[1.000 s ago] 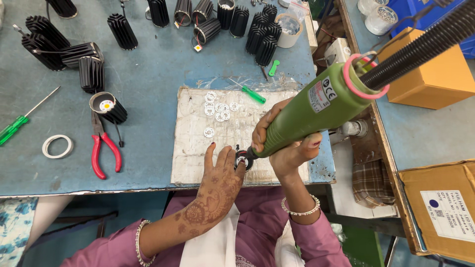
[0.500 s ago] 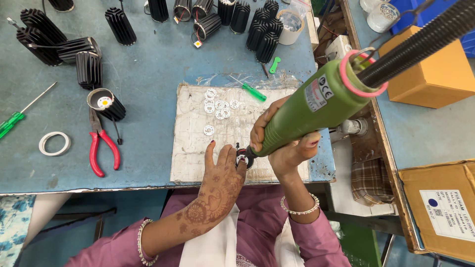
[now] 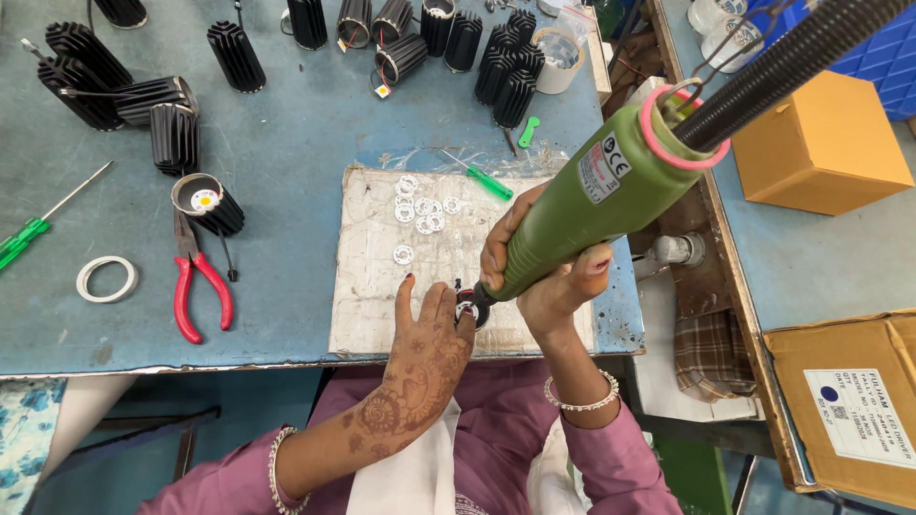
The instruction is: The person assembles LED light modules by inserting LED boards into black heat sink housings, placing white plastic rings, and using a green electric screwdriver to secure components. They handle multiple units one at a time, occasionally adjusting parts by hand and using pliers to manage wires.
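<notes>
At front edge of the worn white work mat [image 3: 377,286], both hands meet over one small round part [image 3: 470,311]. Right hand [image 3: 549,277] is wrapped tight round a green electric screwdriver [image 3: 596,205], thumb side up, tool tilted w/ its tip down on that part. A pink ring sits round the tool's top end, where a black ribbed cable [image 3: 792,62] leads off to upper right. Left hand [image 3: 425,348], patterned w/ henna, lies on the mat, fingers spread a bit, thumb and forefinger pinching the small part just under the tip; part mostly hidden, can't tell more than dark & round.

Further up the mat: a cluster of small white rings [image 3: 420,210], one lone ring nearer the hands, and a small green-handled screwdriver [image 3: 482,179] at the mat's top edge.

Left of mat on the blue table [image 3: 286,124]: red-handled pliers [image 3: 196,286], a black finned heat sink w/ open top [image 3: 205,202] touching the pliers' nose, a white tape ring [image 3: 107,278], and a long green-handled screwdriver [image 3: 38,224] at far left. More black finned heat sinks [image 3: 496,57] stand or lie along the back of the table. Right side: an orange box [image 3: 821,143], and a cardboard carton [image 3: 849,401] lower right.
</notes>
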